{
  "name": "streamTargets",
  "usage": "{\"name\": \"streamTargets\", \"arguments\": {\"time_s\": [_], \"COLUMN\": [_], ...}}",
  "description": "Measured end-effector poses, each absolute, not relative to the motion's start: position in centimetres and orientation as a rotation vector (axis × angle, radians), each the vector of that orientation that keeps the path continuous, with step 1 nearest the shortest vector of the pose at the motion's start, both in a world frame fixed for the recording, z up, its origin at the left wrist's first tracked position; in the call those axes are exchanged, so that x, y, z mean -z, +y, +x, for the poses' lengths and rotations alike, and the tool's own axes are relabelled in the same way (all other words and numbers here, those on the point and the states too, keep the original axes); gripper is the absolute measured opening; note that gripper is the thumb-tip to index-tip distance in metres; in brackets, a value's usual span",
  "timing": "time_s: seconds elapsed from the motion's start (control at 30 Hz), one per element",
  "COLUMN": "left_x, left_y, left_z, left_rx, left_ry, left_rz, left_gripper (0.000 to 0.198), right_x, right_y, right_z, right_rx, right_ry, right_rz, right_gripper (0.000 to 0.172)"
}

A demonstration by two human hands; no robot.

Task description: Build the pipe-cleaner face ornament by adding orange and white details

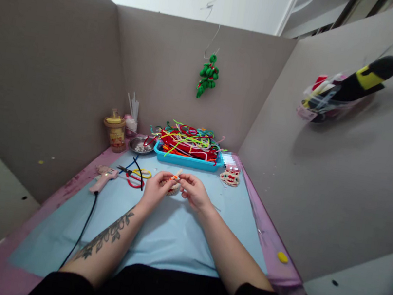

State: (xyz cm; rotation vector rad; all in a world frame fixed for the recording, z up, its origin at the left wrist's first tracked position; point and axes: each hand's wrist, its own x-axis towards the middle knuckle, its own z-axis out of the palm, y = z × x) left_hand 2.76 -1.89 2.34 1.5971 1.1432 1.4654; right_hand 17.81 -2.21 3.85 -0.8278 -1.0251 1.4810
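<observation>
Over the middle of the blue-covered table, my left hand [156, 189] is closed on a small cream craft piece with a bit of orange [174, 189], apparently made of fuzzy pipe cleaners. A pale tip sticks up above the fingers. From the other side my right hand [196, 195] meets it, thumb and fingers pinched together at its edge; what exactly they grip is too small to make out. Much of the piece is hidden by both hands. A similar cream piece with red and green parts [230, 178] lies at the right, beyond my right hand.
A blue tray [187, 163] of colourful pipe cleaners stands at the back, beside a metal bowl [141, 145] and a lidded cup [116, 135]. Scissors [135, 174] and a corded pink glue gun [104, 179] lie left. A green ornament [209, 76] hangs on the back panel.
</observation>
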Motion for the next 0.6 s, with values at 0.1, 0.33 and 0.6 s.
{"name": "streamTargets", "arguments": {"time_s": [0.1,0.33,0.6], "left_x": [-2.0,-1.0,-1.4], "left_y": [-2.0,-1.7,-1.9], "left_z": [2.7,2.9,3.0], "left_rx": [-1.455,-1.373,-1.339], "left_ry": [1.161,1.095,1.060], "left_rz": [1.707,1.710,1.659], "left_gripper": [0.018,0.018,0.017], "right_x": [-3.5,-3.1,-2.8], "right_y": [-2.1,-1.8,-1.8], "right_z": [17.4,17.3,17.1], "right_rx": [-1.457,-1.425,-1.320], "right_ry": [-1.087,-1.109,-1.130], "right_rz": [-0.836,-0.855,-0.871], "right_gripper": [0.033,0.035,0.030]}}
